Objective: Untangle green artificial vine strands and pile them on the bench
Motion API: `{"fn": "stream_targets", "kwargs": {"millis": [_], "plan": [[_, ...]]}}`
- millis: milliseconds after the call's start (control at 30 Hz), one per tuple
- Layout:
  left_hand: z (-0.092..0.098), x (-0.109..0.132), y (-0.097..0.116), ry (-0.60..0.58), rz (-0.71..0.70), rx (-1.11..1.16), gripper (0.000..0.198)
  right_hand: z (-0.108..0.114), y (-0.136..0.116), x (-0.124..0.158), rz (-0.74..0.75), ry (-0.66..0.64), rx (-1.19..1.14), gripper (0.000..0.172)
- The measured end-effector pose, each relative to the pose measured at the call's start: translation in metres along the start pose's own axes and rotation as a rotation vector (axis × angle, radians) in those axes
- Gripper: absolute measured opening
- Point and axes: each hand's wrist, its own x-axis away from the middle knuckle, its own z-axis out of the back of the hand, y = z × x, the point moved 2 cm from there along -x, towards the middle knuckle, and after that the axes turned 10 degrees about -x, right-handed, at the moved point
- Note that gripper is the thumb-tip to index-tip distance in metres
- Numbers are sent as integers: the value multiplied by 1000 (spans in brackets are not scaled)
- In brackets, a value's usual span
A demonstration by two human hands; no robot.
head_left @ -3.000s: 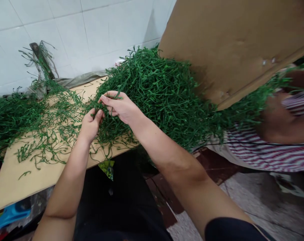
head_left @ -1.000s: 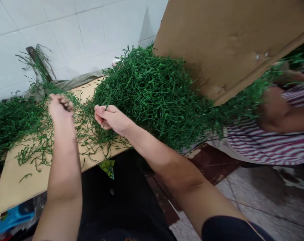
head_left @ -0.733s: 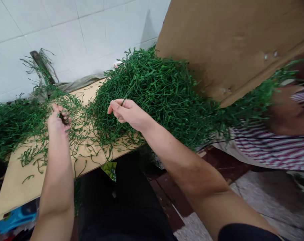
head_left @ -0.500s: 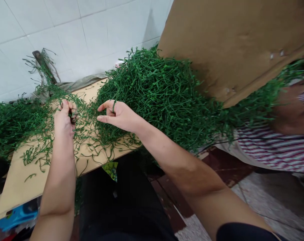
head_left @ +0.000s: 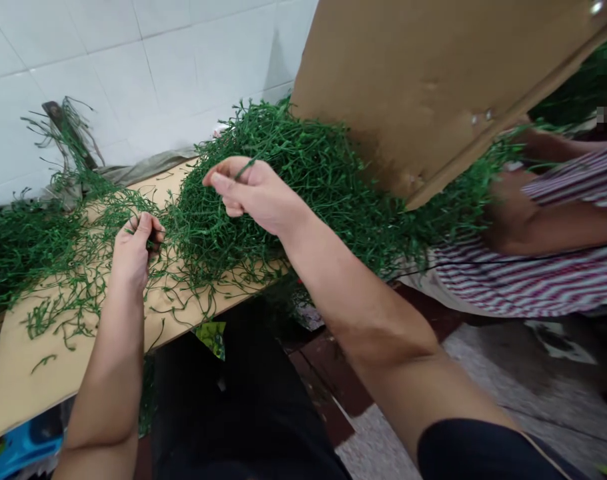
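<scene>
My left hand (head_left: 138,243) is closed low over the board, thumb against curled fingers, with bits of thin green stem showing at them. Higher up and to the right, my right hand (head_left: 251,190) has thumb and forefinger pinched together, a green stem lying across its fingers. Behind and beneath the right hand rises a big heap of thin green stems (head_left: 303,160) with small forked tips. Loose stems (head_left: 78,303) are scattered over the pale board (head_left: 28,393) around my left hand.
Another pile of green stems (head_left: 28,240) lies at the left. A large brown cardboard sheet (head_left: 383,80) leans over the heap at the right. Beyond it sits a person in a striped top (head_left: 523,287), arms among stems. White tiled wall (head_left: 183,73) stands behind; a blue object (head_left: 28,440) is below the board.
My right hand has risen from beside the heap, its thumb and forefinger coming together. My left hand has dropped slightly. The view has shifted right, showing more of the other person.
</scene>
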Motion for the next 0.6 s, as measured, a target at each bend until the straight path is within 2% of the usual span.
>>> {"fn": "stream_targets", "kwargs": {"millis": [133, 333, 500, 600], "plan": [[-7, 2, 5, 31, -69, -20, 33, -14, 15, 9, -32, -60, 244, 38], [-8, 3, 7, 100, -257, -93, 33, -36, 37, 15, -93, -160, 296, 47], [-6, 6, 5, 135, -320, -151, 33, -36, 39, 15, -152, -148, 193, 31], [-11, 5, 5, 151, -345, -124, 38, -40, 38, 14, -119, -165, 161, 24]]}}
